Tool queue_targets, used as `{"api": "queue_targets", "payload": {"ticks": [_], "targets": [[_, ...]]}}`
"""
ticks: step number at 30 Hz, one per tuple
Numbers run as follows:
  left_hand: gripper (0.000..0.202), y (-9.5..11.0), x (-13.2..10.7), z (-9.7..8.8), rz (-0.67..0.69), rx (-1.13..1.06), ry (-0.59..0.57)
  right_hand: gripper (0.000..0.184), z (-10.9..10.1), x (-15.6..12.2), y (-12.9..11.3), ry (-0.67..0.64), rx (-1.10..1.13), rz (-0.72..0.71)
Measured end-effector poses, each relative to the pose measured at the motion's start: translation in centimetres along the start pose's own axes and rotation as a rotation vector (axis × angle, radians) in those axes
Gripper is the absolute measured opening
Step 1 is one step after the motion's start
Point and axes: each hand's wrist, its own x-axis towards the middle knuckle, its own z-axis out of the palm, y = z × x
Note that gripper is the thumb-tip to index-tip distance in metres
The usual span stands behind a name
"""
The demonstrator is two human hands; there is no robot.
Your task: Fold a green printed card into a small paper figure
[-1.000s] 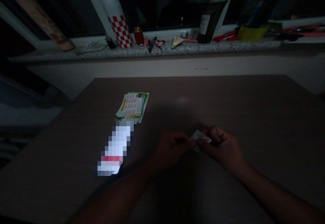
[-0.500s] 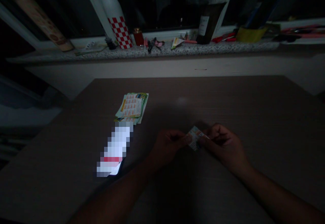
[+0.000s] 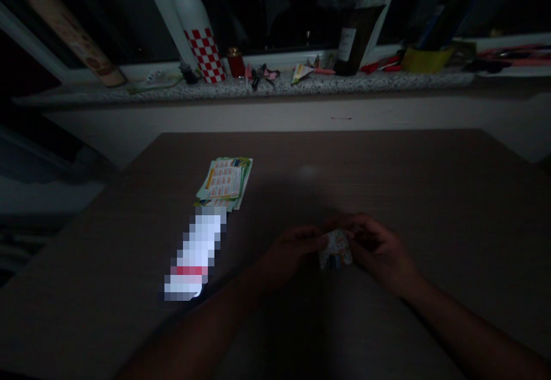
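Note:
Between my two hands is a small, folded-looking piece of printed paper point(image 3: 336, 251), pale with orange and dark blue marks. My left hand point(image 3: 297, 247) pinches its left edge between thumb and fingers. At its right edge, the thumb and curled fingers of my right hand point(image 3: 379, 248) grip it, partly in shadow. To the left lies a loose stack of printed cards point(image 3: 224, 180), light green with orange boxes on the top one. Just below the stack is a phone point(image 3: 198, 254) with a bright, pixelated screen.
The brown table point(image 3: 408, 167) runs up to a wall under a stone windowsill point(image 3: 241, 85). On the sill stand a red-and-white checked bottle point(image 3: 204, 53), a small red jar point(image 3: 235, 63), a dark bag point(image 3: 353, 41), a tall patterned tube point(image 3: 71, 35) and small clutter.
The printed paper has turned from a diamond angle to nearly square and sits slightly lower. My right-hand fingers have shifted left behind its upper edge. The cards and phone stay put.

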Motion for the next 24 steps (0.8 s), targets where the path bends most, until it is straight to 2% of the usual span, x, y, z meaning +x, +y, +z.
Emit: {"api": "queue_targets", "payload": {"ticks": [3, 6, 11, 14, 16, 24], "targets": [[0.028, 0.0, -0.1, -0.2, 0.064, 0.179, -0.029, 0.008, -0.2, 0.1, -0.1, 0.012, -0.03, -0.014], [0.021, 0.2, -0.5, -0.3, 0.237, 0.462, -0.006, 0.008, -0.3, 0.0, 0.0, 0.065, -0.054, 0.051], [0.044, 1.0, -1.4, -0.8, 0.542, 0.852, 0.091, 0.014, -0.3, 0.1, 0.0, 0.143, 0.012, 0.115], [0.029, 1.5, -1.7, -1.1, 0.733, 1.079, 0.021, 0.02, -0.4, 0.2, 0.1, 0.132, 0.067, 0.111], [0.021, 1.7, -1.8, -1.1, 0.802, 1.134, -0.02, 0.02, -0.4, 0.2, 0.1, 0.118, 0.099, 0.11], [0.016, 1.5, -1.7, -1.0, 1.016, 1.162, -0.078, 0.016, -0.2, 0.3, -0.2, 0.163, 0.054, 0.119]]}}
